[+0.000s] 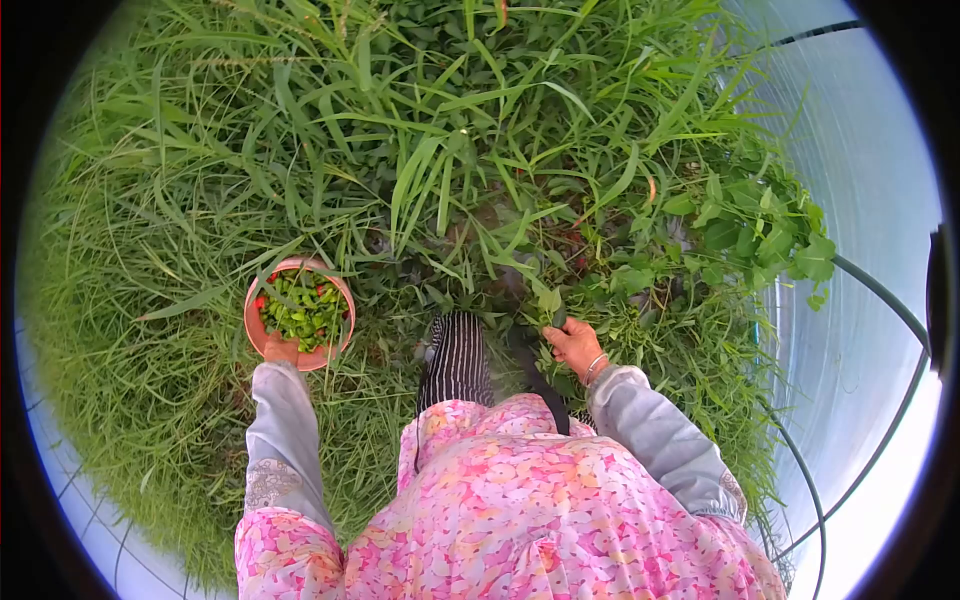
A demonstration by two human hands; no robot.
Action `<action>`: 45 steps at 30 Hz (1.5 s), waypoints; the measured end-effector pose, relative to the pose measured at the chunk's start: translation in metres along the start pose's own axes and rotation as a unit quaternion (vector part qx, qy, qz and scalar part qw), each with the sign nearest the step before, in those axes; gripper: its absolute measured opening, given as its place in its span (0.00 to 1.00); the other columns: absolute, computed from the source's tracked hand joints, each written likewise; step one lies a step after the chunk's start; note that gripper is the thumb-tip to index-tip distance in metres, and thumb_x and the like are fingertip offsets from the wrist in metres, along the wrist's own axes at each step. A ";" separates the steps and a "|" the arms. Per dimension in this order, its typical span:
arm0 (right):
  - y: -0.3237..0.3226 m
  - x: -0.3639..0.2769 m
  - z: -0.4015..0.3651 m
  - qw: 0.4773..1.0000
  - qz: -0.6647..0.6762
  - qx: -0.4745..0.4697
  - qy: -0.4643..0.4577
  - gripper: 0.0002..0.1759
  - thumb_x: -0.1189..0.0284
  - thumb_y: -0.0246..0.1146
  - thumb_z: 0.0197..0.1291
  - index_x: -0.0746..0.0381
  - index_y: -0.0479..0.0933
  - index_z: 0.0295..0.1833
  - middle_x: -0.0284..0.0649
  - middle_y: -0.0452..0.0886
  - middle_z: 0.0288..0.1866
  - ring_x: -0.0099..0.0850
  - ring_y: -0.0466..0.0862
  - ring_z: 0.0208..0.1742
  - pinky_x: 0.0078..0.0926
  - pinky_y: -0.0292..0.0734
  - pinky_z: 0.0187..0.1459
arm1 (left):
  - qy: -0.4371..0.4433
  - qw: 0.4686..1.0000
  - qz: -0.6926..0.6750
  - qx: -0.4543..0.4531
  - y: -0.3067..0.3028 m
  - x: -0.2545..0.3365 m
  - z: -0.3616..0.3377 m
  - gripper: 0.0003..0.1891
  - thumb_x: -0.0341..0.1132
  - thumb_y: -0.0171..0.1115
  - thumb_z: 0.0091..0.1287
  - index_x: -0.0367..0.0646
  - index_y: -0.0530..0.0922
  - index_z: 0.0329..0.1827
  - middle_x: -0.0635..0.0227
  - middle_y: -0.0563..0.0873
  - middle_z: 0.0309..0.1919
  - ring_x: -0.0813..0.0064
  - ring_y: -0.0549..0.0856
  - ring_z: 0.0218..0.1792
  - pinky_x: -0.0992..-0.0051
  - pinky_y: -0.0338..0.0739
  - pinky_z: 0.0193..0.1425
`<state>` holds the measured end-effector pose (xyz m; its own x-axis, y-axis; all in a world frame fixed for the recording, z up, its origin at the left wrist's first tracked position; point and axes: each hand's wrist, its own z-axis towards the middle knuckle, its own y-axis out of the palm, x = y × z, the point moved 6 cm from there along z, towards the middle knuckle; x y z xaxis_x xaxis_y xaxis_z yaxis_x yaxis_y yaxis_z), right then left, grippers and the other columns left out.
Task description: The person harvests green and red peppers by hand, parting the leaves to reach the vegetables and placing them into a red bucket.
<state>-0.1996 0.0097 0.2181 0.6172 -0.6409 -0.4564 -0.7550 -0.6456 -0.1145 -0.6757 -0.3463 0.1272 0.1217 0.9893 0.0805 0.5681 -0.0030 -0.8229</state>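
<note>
Amid blade-like grass [170,200], left hand [281,350] gripping round pink bucket [318,357] of peppers [305,312], right hand [575,347] curled at leaves [549,301], hold unclear

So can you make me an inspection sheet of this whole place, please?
Surface: grass hides most of the ground.
Job's things: pink bucket holding what look like green and red peppers.
Clutter: grass blades cross the bucket's far edge.
Left hand: holds the bucket's near edge.
Right hand: fingers curled at green leaves; whether it grips any is unclear.
Cables: none certain; dark green tubes curve at the right.
Surroundings: pale plastic sheeting on the right.
</note>
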 end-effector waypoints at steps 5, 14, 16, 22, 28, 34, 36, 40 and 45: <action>-0.041 0.015 -0.006 0.993 -0.013 0.109 0.041 0.11 0.66 0.64 0.58 0.64 0.77 0.38 0.30 0.75 0.25 0.20 0.73 0.22 0.19 0.73 0.25 | 0.057 0.984 -0.159 -0.047 0.019 0.049 -0.006 0.16 0.29 0.64 0.53 0.35 0.77 0.46 0.57 0.84 0.37 0.63 0.83 0.36 0.70 0.76 0.43; -0.086 0.033 -0.023 0.963 0.095 0.249 0.050 0.10 0.68 0.64 0.58 0.63 0.78 0.39 0.30 0.77 0.27 0.20 0.74 0.22 0.19 0.74 0.25 | 0.205 0.946 -0.173 -0.179 0.049 0.113 0.009 0.09 0.30 0.62 0.55 0.38 0.79 0.38 0.68 0.81 0.29 0.76 0.78 0.27 0.76 0.73 0.33; -0.090 0.034 -0.025 0.954 0.142 0.260 0.047 0.08 0.68 0.63 0.58 0.62 0.78 0.38 0.30 0.77 0.26 0.19 0.74 0.22 0.19 0.73 0.24 | 0.198 0.944 -0.184 -0.190 0.043 0.116 0.009 0.07 0.29 0.61 0.56 0.38 0.80 0.36 0.68 0.80 0.25 0.75 0.79 0.25 0.75 0.74 0.33; -0.093 0.022 -0.023 0.943 0.157 0.294 0.013 0.09 0.68 0.63 0.59 0.64 0.77 0.36 0.32 0.77 0.25 0.21 0.75 0.21 0.19 0.73 0.23 | 0.083 0.938 -0.222 -0.253 0.006 0.129 -0.026 0.07 0.26 0.55 0.59 0.39 0.77 0.40 0.71 0.79 0.26 0.80 0.78 0.22 0.79 0.72 0.20; -0.112 0.054 -0.005 0.944 0.080 0.319 0.022 0.09 0.69 0.63 0.57 0.64 0.77 0.36 0.35 0.79 0.26 0.22 0.75 0.20 0.20 0.72 0.22 | 0.083 0.918 -0.210 -0.327 0.032 0.116 -0.056 0.08 0.22 0.52 0.60 0.37 0.76 0.41 0.69 0.78 0.23 0.79 0.75 0.16 0.77 0.69 0.16; -0.125 0.139 0.023 0.927 -0.236 0.274 0.100 0.25 0.62 0.63 0.55 0.66 0.72 0.55 0.50 0.78 0.48 0.39 0.79 0.49 0.32 0.74 0.50 | 0.156 0.896 -0.207 -0.361 0.050 0.156 -0.065 0.06 0.23 0.55 0.59 0.40 0.79 0.36 0.73 0.79 0.22 0.82 0.75 0.22 0.78 0.72 0.27; -0.113 0.085 -0.001 0.938 -0.249 0.199 0.134 0.38 0.54 0.61 0.53 0.63 0.65 0.66 0.54 0.67 0.65 0.46 0.66 0.68 0.33 0.61 0.66 | 0.227 0.896 -0.187 -0.332 0.059 0.175 -0.061 0.06 0.24 0.55 0.59 0.40 0.78 0.37 0.72 0.79 0.23 0.81 0.77 0.22 0.78 0.71 0.23; -0.116 0.015 0.053 0.918 -0.368 0.137 0.060 0.27 0.61 0.60 0.54 0.60 0.72 0.60 0.53 0.75 0.56 0.47 0.75 0.58 0.35 0.70 0.59 | 0.163 0.908 -0.200 -0.331 0.049 0.232 -0.086 0.04 0.25 0.60 0.59 0.40 0.79 0.37 0.74 0.78 0.24 0.82 0.76 0.24 0.80 0.73 0.30; -0.130 -0.043 0.151 0.942 -0.202 0.247 -0.102 0.17 0.68 0.57 0.55 0.60 0.76 0.51 0.49 0.81 0.46 0.45 0.80 0.48 0.36 0.74 0.52 | 0.198 0.898 -0.167 -0.356 0.105 0.232 -0.089 0.05 0.25 0.60 0.59 0.39 0.79 0.38 0.73 0.79 0.26 0.83 0.77 0.28 0.80 0.74 0.34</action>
<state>-0.1613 0.1835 0.1194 0.8590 -0.2584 -0.4420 -0.5096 -0.5149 -0.6893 -0.5156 -0.1301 0.1095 0.0479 0.8229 0.5661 0.9860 0.0519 -0.1588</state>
